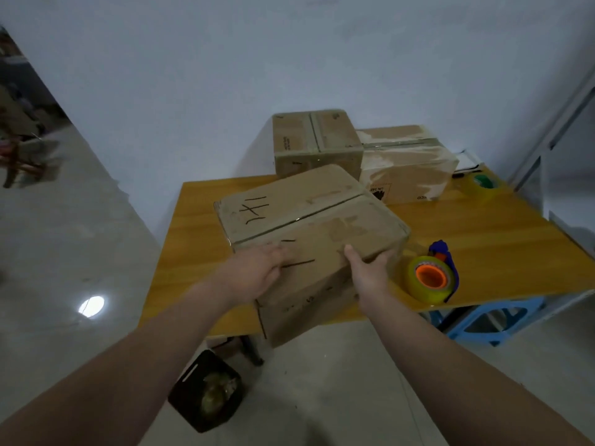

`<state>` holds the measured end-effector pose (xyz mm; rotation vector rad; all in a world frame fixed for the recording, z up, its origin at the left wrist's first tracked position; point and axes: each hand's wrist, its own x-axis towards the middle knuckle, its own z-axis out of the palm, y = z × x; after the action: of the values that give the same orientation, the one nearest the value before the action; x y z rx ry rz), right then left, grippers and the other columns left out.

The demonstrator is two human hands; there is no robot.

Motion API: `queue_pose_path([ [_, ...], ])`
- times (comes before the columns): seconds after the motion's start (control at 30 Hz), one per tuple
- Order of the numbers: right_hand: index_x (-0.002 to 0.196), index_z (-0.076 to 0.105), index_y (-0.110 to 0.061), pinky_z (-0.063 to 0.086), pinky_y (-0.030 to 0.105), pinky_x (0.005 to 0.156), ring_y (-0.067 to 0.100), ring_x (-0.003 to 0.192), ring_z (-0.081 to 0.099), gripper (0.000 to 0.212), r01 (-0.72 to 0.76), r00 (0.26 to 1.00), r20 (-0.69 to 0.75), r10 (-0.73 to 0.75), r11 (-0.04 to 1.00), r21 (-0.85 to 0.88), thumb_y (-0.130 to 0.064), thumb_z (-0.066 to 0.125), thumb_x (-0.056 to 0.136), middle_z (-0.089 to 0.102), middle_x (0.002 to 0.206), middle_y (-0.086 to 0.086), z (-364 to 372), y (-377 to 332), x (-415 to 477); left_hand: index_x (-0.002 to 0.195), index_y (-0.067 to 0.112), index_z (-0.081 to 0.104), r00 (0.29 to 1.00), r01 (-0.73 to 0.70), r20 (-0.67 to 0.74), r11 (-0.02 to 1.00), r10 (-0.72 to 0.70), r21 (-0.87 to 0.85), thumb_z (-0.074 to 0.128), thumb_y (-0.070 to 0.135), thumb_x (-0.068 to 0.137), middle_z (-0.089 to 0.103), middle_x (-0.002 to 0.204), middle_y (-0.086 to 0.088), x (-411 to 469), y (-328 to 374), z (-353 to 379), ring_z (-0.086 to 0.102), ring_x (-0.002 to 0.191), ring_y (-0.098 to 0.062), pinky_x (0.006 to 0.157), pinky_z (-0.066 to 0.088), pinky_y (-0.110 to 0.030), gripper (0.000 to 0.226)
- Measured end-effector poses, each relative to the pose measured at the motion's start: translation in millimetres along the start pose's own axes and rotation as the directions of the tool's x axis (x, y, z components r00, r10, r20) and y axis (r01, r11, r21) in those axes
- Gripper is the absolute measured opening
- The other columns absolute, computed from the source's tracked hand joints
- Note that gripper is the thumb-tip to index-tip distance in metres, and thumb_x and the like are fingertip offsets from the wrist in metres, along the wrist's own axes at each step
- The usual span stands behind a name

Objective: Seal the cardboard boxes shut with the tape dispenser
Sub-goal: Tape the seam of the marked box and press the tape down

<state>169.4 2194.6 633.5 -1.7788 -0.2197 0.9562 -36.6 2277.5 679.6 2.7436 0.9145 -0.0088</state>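
While both arms reach forward from the bottom corners, the scene is ordered here from largest thing to smallest. Wall: pale, behind everything. Floor: grey and glossy, with one bright reflection at left. Table (pixel 502 233): yellow wood top, set against the wall. Front box (pixel 309 217): brown cardboard, tilted, lying across the table's near edge and overhanging it toward the person; its two top flaps meet along a centre seam, and black marks are scrawled on the left flap and the near face. Back box (pixel 317 141): at the table's far edge, flaps closed, seam running away from the viewer. Taped box (pixel 405 165): just beside the back box on the right, its top and front covered in pale glossy tape. Stool (pixel 492 320): light blue, under the table's right corner. Bin (pixel 206 391): dark, on the floor below the near edge, some rubbish inside. Left hand (pixel 254 276): palm flat on the front box's near face, fingers spread over the upper edge. Right hand (pixel 370 272): gripping the box's near right corner, thumb on top, fingers wrapped beneath. Dispenser (pixel 433 276): blue frame, orange core, clear tape roll, resting on the table just right of the front box, untouched. Spare roll (pixel 483 185): clear tape with green core, far right of the table.
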Motion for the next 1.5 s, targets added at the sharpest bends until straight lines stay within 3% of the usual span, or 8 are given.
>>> queue_pose_path([
  [0.17, 0.152, 0.003, -0.031, 0.041, 0.057, 0.102, 0.035, 0.132, 0.037, 0.073, 0.134, 0.987, 0.114, -0.116, 0.977, -0.165, -0.034, 0.051, 0.097, 0.031, 0.151, 0.004, -27.9, -28.2, 36.5, 0.149, 0.038, 0.011, 0.983, -0.175, 0.091, 0.971, 0.162, 0.161, 0.047, 0.024, 0.087, 0.0, 0.156, 0.013, -24.1, -27.9, 7.0, -0.007, 0.142, -0.003, 0.11, -0.02, -0.021, 0.073],
  [0.33, 0.148, 0.03, -0.025, 0.044, 0.045, 0.102, 0.026, 0.127, 0.045, 0.05, 0.216, 0.961, 0.206, -0.183, 0.965, -0.149, -0.026, 0.045, 0.101, 0.04, 0.147, 0.001, -54.6, -42.3, 57.3, 0.142, 0.032, -0.025, 0.957, -0.291, 0.107, 0.887, 0.271, 0.359, 0.037, 0.059, 0.092, -0.023, 0.153, 0.002, -0.2, 30.5, 42.2, -0.019, 0.142, -0.014, 0.113, -0.017, -0.033, 0.084],
  [0.6, 0.142, 0.04, -0.009, 0.041, 0.039, 0.09, 0.035, 0.121, 0.048, 0.048, 0.099, 0.99, -0.048, -0.133, 0.894, -0.437, -0.022, 0.051, 0.098, 0.049, 0.137, 0.016, -149.5, 8.2, 103.1, 0.148, 0.026, -0.015, 0.999, -0.033, 0.007, 0.959, 0.032, 0.282, 0.03, 0.058, 0.094, -0.017, 0.157, -0.003, 72.3, 119.2, 60.6, -0.013, 0.145, -0.021, 0.116, -0.008, -0.039, 0.077],
  [0.8, 0.134, 0.042, -0.009, 0.046, 0.037, 0.075, 0.027, 0.093, 0.055, 0.05, -0.019, 0.999, 0.023, 0.033, 0.888, -0.459, -0.026, 0.062, 0.092, 0.056, 0.118, 0.013, -187.9, 19.0, 157.6, 0.151, 0.018, -0.001, 0.995, 0.093, -0.062, 0.958, -0.079, 0.271, 0.038, 0.049, 0.089, -0.006, 0.159, -0.005, 104.7, 161.9, 68.2, -0.01, 0.145, -0.021, 0.115, -0.013, -0.037, 0.08],
  [0.97, 0.12, 0.044, -0.005, 0.04, 0.032, 0.061, 0.023, 0.08, 0.053, 0.044, 0.076, 0.997, 0.064, -0.043, 0.711, -0.699, -0.026, 0.066, 0.088, 0.058, 0.106, 0.012, -190.1, 38.9, 197.5, 0.139, 0.009, 0.043, 0.978, 0.038, -0.206, 0.948, 0.029, 0.316, 0.043, 0.033, 0.09, 0.043, 0.145, -0.011, 111.2, 196.6, 82.3, 0.039, 0.134, -0.03, 0.112, 0.027, -0.051, 0.054],
  [1.17, 0.119, 0.039, -0.006, 0.046, 0.04, 0.07, 0.032, 0.09, 0.055, 0.041, -0.003, 0.998, -0.046, -0.036, 0.762, -0.648, -0.005, 0.062, 0.086, 0.055, 0.108, 0.017, -188.9, 48.0, 205.3, 0.14, 0.011, 0.04, 0.954, 0.158, -0.294, 0.937, -0.063, 0.311, 0.038, 0.037, 0.094, 0.042, 0.146, -0.011, 109.5, 203.2, 95.9, 0.039, 0.133, -0.033, 0.108, 0.031, -0.053, 0.053],
  [1.37, 0.106, 0.04, -0.021, 0.043, 0.036, 0.07, 0.028, 0.091, 0.056, 0.048, 0.459, 0.862, -0.035, -0.505, 0.81, -0.365, 0.009, 0.061, 0.075, 0.049, 0.094, -0.004, -226.9, 16.1, 164.9, 0.137, 0.009, 0.047, 0.959, 0.075, -0.282, 0.935, 0.027, 0.346, 0.046, 0.035, 0.09, 0.048, 0.141, -0.01, 122.8, 185.3, 91.2, 0.047, 0.128, -0.028, 0.105, 0.037, -0.045, 0.054],
  [1.5, 0.12, 0.055, -0.017, 0.039, 0.028, 0.082, 0.007, 0.1, 0.048, 0.061, 0.694, 0.672, 0.056, -0.739, 0.601, -0.397, 0.012, 0.067, 0.068, 0.053, 0.108, -0.005, -246.2, -7.5, 120.0, 0.137, 0.017, 0.048, 0.958, 0.127, -0.273, 0.98, -0.082, 0.153, 0.042, 0.051, 0.093, 0.044, 0.145, -0.001, 123.7, 194.2, 76.7, 0.037, 0.135, -0.02, 0.112, 0.024, -0.038, 0.056],
])
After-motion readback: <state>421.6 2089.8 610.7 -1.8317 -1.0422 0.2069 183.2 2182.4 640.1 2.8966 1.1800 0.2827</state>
